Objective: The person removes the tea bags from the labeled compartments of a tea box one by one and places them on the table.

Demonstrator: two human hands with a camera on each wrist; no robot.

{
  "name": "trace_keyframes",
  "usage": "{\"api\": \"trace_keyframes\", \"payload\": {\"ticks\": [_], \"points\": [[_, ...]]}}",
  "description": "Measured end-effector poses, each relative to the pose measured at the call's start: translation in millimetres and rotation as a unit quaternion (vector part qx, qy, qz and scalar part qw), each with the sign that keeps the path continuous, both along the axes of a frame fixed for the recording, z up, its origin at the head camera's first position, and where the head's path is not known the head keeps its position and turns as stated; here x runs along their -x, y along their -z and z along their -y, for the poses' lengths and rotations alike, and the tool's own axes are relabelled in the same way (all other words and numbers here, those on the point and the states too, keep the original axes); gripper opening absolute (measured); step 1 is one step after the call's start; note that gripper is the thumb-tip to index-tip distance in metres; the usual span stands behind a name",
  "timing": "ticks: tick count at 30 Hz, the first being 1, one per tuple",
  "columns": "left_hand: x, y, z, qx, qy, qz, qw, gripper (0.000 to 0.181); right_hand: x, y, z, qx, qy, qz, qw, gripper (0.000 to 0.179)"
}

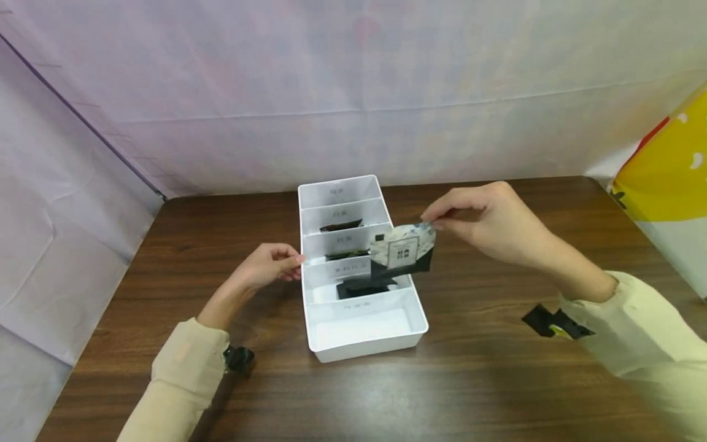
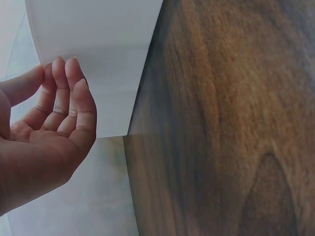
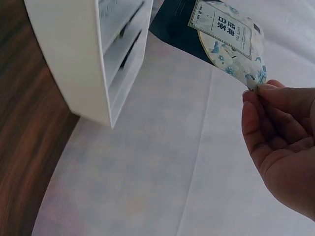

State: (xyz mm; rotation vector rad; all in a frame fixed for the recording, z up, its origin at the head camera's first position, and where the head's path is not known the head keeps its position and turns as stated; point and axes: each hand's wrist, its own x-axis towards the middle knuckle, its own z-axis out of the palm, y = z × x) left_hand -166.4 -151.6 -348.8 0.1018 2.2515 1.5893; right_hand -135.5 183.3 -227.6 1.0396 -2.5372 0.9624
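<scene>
Just right of the frame's centre, the right hand [image 1: 491, 224] pinches a sachet [image 1: 405, 248] by its upper corner, above the right side of the white box [image 1: 367, 348]. I'd judge it light, flexible and slick, best held there; the left hand [image 1: 270, 267], fingers curled, seems to pinch the box's left rim.

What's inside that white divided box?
The white box holds dark packets in its three middle compartments. Hidden: whatever lies behind the pouch pinched by the right hand, and the far two packets' lower edges, behind dividers.
</scene>
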Motion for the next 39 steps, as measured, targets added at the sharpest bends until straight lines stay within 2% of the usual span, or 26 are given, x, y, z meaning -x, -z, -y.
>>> {"api": "trace_keyframes", "payload": {"ticks": [5, 13, 17, 19, 20, 23, 26, 27, 31, 39], "points": [[0.6, 0.8, 0.7, 0.001, 0.004, -0.001, 1.0000, 0.016, 8.9, -4.4, -14, -0.003, 0.053, 0.020, 0.9984, 0.020], [-0.3, 0.2, 1.8, -0.003, 0.006, -0.004, 1.0000, 0.016, 26.4, 2.2, -34, -0.009, 0.126, 0.074, 0.9891, 0.014], [-1.4, 0.0, 2.2, -0.008, 0.007, -0.006, 0.9999, 0.017, 34.8, 7.2, -45, -0.022, 0.144, 0.096, 0.9847, 0.014], [-1.8, 0.2, 2.9, -0.010, 0.007, -0.009, 0.9999, 0.019, 38.7, 11.8, -49, -0.027, 0.149, 0.105, 0.9828, 0.014], [0.8, 5.6, 5.6, -0.023, 0.017, -0.016, 0.9995, 0.020, 40.7, 14.7, -51, -0.029, 0.150, 0.110, 0.9820, 0.014], [0.1, 5.4, 6.5, -0.030, 0.023, -0.020, 0.9991, 0.021, 46.6, 25.9, -57, -0.037, 0.150, 0.128, 0.9797, 0.013], [0.0, 4.8, 5.3, -0.024, 0.018, -0.017, 0.9994, 0.020, 52.0, 39.6, -62, -0.044, 0.146, 0.142, 0.9781, 0.014], [-2.8, -0.7, 2.5, -0.010, 0.009, -0.011, 0.9998, 0.020, 53.7, 44.3, -64, -0.045, 0.144, 0.145, 0.9778, 0.014], [-3.6, -3.3, 0.2, -0.001, 0.002, -0.005, 1.0000, 0.017, 59.5, 62.4, -68, -0.047, 0.142, 0.151, 0.9771, 0.016], [-2.5, -1.6, -0.5, 0.000, 0.004, -0.007, 1.0000, 0.016, 68.7, 89.1, -78, -0.052, 0.128, 0.155, 0.9783, 0.016]]}}
